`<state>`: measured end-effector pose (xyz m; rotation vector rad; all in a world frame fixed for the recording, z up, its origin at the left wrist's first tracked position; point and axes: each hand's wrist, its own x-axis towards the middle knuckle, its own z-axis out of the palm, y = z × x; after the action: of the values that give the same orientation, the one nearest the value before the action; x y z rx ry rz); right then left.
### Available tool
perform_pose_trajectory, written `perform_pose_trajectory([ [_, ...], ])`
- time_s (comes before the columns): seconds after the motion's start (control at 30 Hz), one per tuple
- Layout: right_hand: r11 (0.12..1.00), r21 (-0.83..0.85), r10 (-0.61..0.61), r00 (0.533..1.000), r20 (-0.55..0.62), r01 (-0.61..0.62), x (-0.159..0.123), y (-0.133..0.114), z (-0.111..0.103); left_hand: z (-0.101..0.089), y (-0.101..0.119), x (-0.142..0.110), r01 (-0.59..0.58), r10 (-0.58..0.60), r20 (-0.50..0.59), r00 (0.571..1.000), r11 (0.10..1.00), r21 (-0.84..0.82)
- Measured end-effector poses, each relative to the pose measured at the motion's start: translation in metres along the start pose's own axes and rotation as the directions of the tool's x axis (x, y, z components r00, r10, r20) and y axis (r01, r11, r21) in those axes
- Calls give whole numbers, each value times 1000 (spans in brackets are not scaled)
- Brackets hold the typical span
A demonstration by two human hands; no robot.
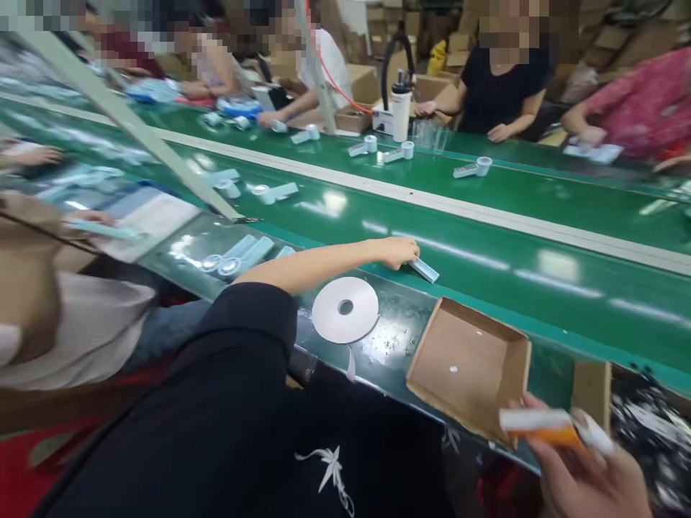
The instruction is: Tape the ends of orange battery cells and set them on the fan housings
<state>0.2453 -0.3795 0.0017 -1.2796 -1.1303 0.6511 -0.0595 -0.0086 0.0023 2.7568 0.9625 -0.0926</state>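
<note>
Right hand [588,467] at 5 o'clock, nearest the camera: fingers clamped on a white-and-orange tool [545,424], blurred, perhaps a marker or small cutter; cannot tell which. It hangs just past the near corner of an open cardboard tray [468,363], whose bare floor shows only one or two white specks.

At 6 o'clock, a black sleeve [237,374] fills the lower frame. Just beyond it a flat white tape roll [345,309] lies on the desk [399,338], near the tray's left wall but apart from it.

Left hand [398,252], arm stretched toward 12 o'clock, is closed down on one end of a pale blue strip-like piece [424,270] at the near edge of the green conveyor belt [486,216]; the free end points toward 3 o'clock. Whether the fingers pinch it or only press it flat cannot be told.

Judgement: to lift the piece cleanly, pinch it close to its middle so it does not swing, draw it straight toward the body, and keep the right-hand tool clear of the tray wall.

Farther, at 10 o'clock, similar blue parts [237,255] cluster on the desk. Across the belt, 11 to 2 o'clock, other people's hands work; a white bottle [400,108] stands upright there.
</note>
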Motion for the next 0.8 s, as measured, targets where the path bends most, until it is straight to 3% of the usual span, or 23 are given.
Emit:
perform_pose_trajectory([
  [0.07,987,-91,-133,991,6,133,16,-20,31,8,-7,8,-51,54,30,998,995,-86],
  [0.1,971,-144,-181,979,89,193,34,-26,49,10,-10,12,-62,67,34,997,991,-122],
  [0.13,957,-198,-174,965,196,212,58,-29,68,11,-12,15,-63,69,32,997,986,-154],
  [0.27,876,-406,-68,900,430,260,166,-13,140,15,-12,17,7,-19,-48,999,971,-237],
  [0.37,754,-581,56,851,522,307,216,12,173,21,-2,16,60,-99,-126,987,957,-283],
  [0.47,657,-656,116,811,574,371,230,30,183,28,8,22,85,-144,-163,976,942,-326],
  [0.63,517,-699,171,741,650,494,227,36,177,36,14,36,108,-190,-176,966,913,-393],
  [0.8,369,-676,284,615,736,638,214,30,180,41,16,40,124,-214,-162,963,889,-440],
])
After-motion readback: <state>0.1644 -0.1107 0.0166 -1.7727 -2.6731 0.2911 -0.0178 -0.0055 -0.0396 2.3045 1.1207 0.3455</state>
